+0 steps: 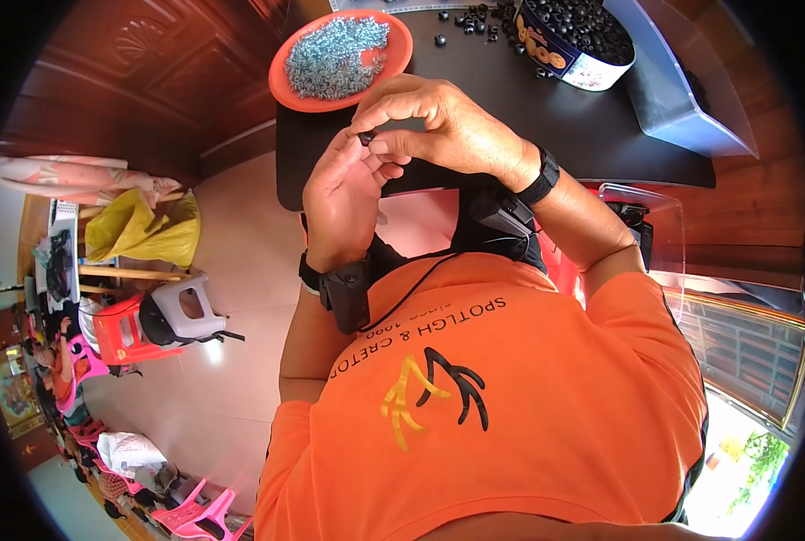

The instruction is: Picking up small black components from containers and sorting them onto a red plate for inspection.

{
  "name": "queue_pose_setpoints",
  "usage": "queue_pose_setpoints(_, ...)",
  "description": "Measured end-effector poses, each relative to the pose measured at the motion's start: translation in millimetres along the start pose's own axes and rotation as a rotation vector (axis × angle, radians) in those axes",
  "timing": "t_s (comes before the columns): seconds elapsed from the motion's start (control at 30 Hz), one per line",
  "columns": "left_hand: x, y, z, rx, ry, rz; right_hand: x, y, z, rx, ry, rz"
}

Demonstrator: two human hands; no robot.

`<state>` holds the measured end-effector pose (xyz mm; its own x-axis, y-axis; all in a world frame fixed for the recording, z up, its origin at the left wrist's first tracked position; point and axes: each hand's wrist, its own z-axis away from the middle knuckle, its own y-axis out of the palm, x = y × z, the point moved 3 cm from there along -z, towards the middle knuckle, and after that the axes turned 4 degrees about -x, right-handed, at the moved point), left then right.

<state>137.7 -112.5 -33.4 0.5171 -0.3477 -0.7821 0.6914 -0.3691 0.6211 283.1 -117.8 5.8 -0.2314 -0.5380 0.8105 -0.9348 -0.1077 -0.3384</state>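
The bead and table are black, the plate orange, its pieces silvery blue; the orange shirt bears a yellow-and-black branching print.

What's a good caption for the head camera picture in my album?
A left hand and a right hand meet at a small black piece, near an orange plate of shiny bits.

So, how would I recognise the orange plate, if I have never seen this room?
Find the black table at the picture's top. At its left end sits a round orange plate. It holds small shiny silvery pieces, whereas the round container to its right holds black ones.
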Motion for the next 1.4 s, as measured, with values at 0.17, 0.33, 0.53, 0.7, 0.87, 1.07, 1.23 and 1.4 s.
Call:
queue_pose_setpoints(0.17, 0.5, -8.1, -1.9, -0.038, -0.009, 0.077, 3.1, 2.4, -4.5, -0.036, -0.072, 0.080)
queue_pose_setpoints(0.33, -3.3, -9.8, -1.8, -0.023, -0.035, 0.089, -3.5, 7.2, -7.8, -0.036, -0.056, 0.142)
queue_pose_setpoints(0.53, -2.8, -11.1, -3.6, -0.028, -0.041, 0.133, 2.0, 9.4, -9.7, -0.087, -0.178, 0.219)
queue_pose_setpoints(0.7, 1.6, -15.0, -2.8, -0.016, -0.047, 0.123, 5.0, 11.8, -10.1, -0.051, -0.161, 0.305)
queue_pose_setpoints(0.87, 0.4, -17.8, 0.9, -0.017, -0.040, 0.064, 4.6, 13.6, -9.6, 0.002, -0.127, 0.268)
queue_pose_setpoints(1.07, -0.2, -18.4, 3.2, -0.006, -0.032, 0.059, 7.2, 14.6, -9.7, 0.026, -0.139, 0.290)
queue_pose_setpoints(1.23, 3.4, -23.5, 1.5, 0.021, -0.030, 0.083, 6.9, 9.9, -11.9, 0.061, -0.163, 0.270)
queue_pose_setpoints(1.4, 3.7, -30.6, -0.6, 0.015, -0.025, 0.153, -24.5, -32.8, -53.6, -0.047, -0.036, 0.224)
